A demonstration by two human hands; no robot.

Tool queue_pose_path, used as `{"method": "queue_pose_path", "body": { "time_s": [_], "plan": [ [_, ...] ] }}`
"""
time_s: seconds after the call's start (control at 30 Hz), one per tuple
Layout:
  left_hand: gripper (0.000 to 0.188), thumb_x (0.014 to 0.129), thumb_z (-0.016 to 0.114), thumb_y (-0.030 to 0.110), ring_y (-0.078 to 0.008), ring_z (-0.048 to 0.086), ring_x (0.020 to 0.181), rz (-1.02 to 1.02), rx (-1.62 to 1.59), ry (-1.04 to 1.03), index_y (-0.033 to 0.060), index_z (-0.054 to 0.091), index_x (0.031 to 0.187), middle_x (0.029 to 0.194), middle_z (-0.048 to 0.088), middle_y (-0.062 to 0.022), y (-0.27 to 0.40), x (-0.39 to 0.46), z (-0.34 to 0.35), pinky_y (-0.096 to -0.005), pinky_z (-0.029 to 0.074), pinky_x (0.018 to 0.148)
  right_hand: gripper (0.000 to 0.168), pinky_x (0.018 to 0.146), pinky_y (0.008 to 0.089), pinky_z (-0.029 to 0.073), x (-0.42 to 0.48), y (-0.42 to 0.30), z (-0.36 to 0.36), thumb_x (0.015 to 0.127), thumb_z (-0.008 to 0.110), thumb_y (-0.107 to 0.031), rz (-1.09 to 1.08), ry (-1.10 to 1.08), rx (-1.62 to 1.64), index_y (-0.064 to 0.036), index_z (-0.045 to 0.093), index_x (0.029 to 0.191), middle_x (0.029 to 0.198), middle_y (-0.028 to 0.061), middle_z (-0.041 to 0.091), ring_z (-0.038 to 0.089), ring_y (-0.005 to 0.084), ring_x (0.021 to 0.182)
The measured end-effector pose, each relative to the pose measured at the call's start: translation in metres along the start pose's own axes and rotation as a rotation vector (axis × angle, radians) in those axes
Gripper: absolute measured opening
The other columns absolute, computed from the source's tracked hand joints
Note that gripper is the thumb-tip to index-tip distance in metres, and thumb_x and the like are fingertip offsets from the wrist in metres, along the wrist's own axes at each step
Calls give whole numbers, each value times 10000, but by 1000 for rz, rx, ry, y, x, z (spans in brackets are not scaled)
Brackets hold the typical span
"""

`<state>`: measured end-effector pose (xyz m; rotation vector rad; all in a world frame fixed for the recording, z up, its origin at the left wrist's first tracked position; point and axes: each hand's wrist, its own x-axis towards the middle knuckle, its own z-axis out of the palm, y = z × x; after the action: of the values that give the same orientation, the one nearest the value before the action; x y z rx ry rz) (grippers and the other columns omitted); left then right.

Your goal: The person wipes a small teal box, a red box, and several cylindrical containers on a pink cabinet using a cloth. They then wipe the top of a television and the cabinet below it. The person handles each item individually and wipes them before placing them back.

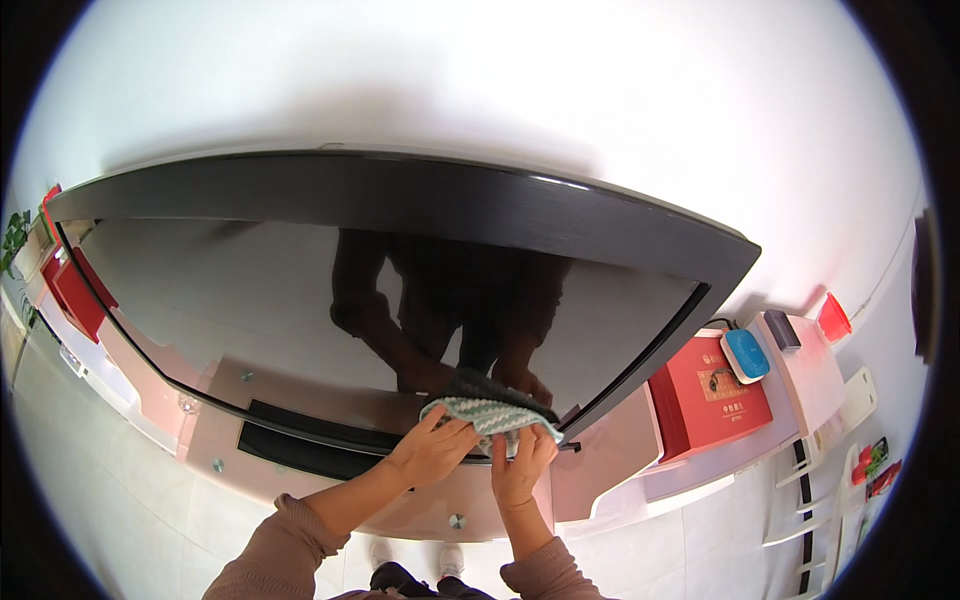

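A large flat-screen television [420, 191] with a wide dark frame fills the middle, its glossy screen reflecting a person. Against the lower part of the screen, right of centre, lies a green and white striped cloth [504, 418]. My left hand [435, 448] grips the cloth's left side, and my right hand [523, 463] holds its lower right part. Some of the fingers are hidden by the cloth. Both hands are close together at the television's lower edge.
Beneath the television is a pinkish glass-topped stand [330, 499]. To the right are a red box [712, 405], a blue and white device [745, 355], a dark small box [782, 331] and a red cup [834, 318]. Red boxes [79, 292] and a plant [15, 238] stand far left.
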<state>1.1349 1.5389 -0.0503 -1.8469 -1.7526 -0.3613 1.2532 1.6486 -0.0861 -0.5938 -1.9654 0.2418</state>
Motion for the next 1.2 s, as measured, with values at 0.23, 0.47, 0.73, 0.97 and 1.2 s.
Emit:
{"method": "queue_pose_path", "body": {
  "time_s": [0.23,0.47,0.73,0.97,1.2],
  "plan": [
    [248,752,539,147,-174,477,1072,-38,53,249,79,631,972,1038,568,-18,-37,37,-78,-419,310,977,346,844,440,311,79,-51,-28,655,698,-116,-194,141,-87,-117,631,995,1036,118,488,446,301,969],
    [189,719,598,149,-195,488,1079,-153,129,396,97,663,888,1019,585,-18,-77,21,-129,-454,319,951,300,944,524,266,110,-108,-5,657,703,-150,-274,250,-93,-145,656,954,1017,104,492,464,279,997],
    [271,682,593,106,-242,497,896,-299,114,264,69,617,949,977,538,-51,-81,-74,-89,-401,373,787,220,920,393,262,46,-136,49,689,648,-166,-411,8,-27,-225,663,900,981,-20,516,468,150,892],
    [325,707,550,127,-226,506,857,-318,74,178,71,584,1026,972,523,-65,-75,-99,-87,-396,378,788,270,832,357,282,40,-126,53,676,599,-115,-579,-106,-13,-219,662,917,955,-45,529,474,135,844],
    [357,715,552,156,-241,511,867,-310,222,518,143,576,1071,993,516,-59,-115,-20,-163,-375,369,738,365,749,332,329,138,-192,22,613,628,47,-482,255,134,-108,661,941,958,72,551,481,227,844]
  ]
}}
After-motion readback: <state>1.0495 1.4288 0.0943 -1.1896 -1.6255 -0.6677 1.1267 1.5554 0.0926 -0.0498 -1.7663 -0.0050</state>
